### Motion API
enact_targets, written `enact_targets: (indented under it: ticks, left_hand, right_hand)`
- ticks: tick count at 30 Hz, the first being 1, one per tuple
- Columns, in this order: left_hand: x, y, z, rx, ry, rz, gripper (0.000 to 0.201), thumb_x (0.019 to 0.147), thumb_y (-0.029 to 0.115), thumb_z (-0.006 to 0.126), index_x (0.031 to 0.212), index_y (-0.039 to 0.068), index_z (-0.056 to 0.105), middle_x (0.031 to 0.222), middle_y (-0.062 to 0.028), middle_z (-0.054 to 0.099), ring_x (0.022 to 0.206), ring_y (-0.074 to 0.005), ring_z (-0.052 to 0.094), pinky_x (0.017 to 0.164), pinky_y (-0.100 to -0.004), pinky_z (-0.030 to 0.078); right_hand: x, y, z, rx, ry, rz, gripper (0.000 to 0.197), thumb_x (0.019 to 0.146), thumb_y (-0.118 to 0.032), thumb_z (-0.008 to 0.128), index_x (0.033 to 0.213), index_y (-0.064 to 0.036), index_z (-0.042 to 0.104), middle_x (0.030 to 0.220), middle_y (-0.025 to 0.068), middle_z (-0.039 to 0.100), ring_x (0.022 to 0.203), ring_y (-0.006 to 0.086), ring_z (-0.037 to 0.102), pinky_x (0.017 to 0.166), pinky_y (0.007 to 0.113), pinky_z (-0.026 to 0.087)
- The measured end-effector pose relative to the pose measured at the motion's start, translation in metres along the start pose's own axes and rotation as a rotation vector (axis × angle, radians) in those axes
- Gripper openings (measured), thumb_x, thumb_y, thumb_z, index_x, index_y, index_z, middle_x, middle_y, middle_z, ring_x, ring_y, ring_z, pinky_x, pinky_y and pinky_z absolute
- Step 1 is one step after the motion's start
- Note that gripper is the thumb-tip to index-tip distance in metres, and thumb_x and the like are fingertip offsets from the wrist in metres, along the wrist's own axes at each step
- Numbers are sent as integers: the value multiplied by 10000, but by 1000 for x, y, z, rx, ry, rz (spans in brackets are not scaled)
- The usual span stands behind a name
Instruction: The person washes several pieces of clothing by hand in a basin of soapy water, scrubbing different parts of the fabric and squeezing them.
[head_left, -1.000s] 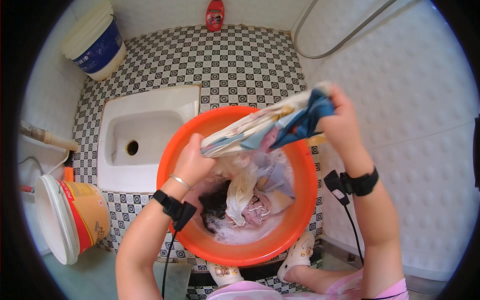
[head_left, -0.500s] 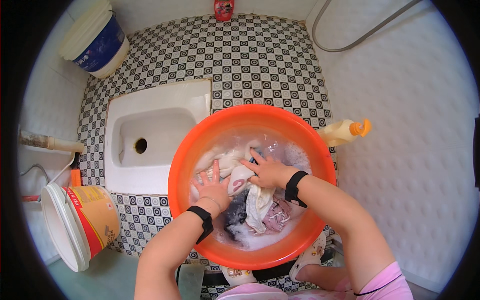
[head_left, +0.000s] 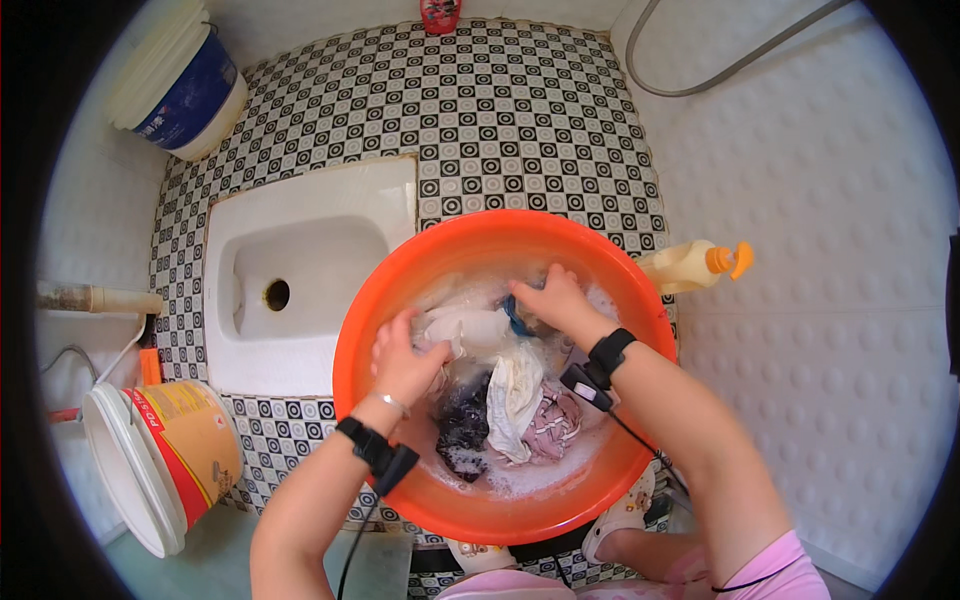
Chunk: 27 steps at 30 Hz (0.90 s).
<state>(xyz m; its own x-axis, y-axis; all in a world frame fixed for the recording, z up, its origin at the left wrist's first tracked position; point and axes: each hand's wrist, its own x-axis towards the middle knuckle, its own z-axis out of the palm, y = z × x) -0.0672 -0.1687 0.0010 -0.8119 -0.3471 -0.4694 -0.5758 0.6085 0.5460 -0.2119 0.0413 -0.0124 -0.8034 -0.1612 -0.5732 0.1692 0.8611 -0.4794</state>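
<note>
A wide orange basin (head_left: 352,400) holds soapy water and wet laundry. My left hand (head_left: 405,368) is at the basin's left inside, thumb and fingers apart beside a white cloth (head_left: 470,328). On the far right of the laundry, my right hand (head_left: 562,302) has its thumb spread from the fingers, next to a blue cloth (head_left: 517,318); its lower fingers are partly hidden. Nearer me lie a dark garment (head_left: 463,430), a cream-white cloth (head_left: 514,400) and a pinkish striped cloth (head_left: 553,424), partly under water and suds.
A squat toilet (head_left: 310,370) is set in the checkered floor (head_left: 520,120) left of the basin. A pump bottle (head_left: 690,266) stands against the basin's right side. Paint buckets, one blue-white (head_left: 185,95) and one orange-red (head_left: 180,455), stand left. A grey hose (head_left: 740,68) hangs at right.
My hands have moved apart from flat on the laundry: the left slightly left, the right farther right and away. The white cloth between them has shifted, and more of the dark garment shows.
</note>
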Motion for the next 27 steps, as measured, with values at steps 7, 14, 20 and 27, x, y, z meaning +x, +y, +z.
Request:
enact_targets:
  ticks: [7,14,20,27]
  left_hand:
    - [-5,-16,41,-1449,-293,-352,766,875,711,368,1417,170,362,1378,-128,474,1244,-364,456,999,-464,377]
    - [-21,-3,9,-1764,-468,-424,735,875,722,337,1355,172,420,1282,-88,542,1140,-281,546,923,-479,451]
    - [-14,-3,23,-1747,-367,-367,487,951,469,416,1231,84,518,1138,-110,604,1040,-230,595,867,-388,505]
    - [-25,-16,-13,-229,-48,218,400,856,234,621,1197,44,531,1110,-201,596,953,-337,606,840,-421,496]
  right_hand:
    - [-16,-30,81,-180,-224,-334,707,756,-349,663,1339,-13,447,1360,342,367,1273,475,369,1064,445,343]
    - [-77,-56,80,215,-153,-860,242,750,-42,525,986,-17,573,1006,230,513,905,439,536,816,467,465]
    - [-84,-60,67,31,-166,-1024,192,774,-74,577,959,-37,543,1007,213,496,914,416,560,782,450,485]
    - [-25,-35,-10,-520,82,-427,342,831,-165,541,1156,-62,524,1107,220,524,992,391,576,842,479,499]
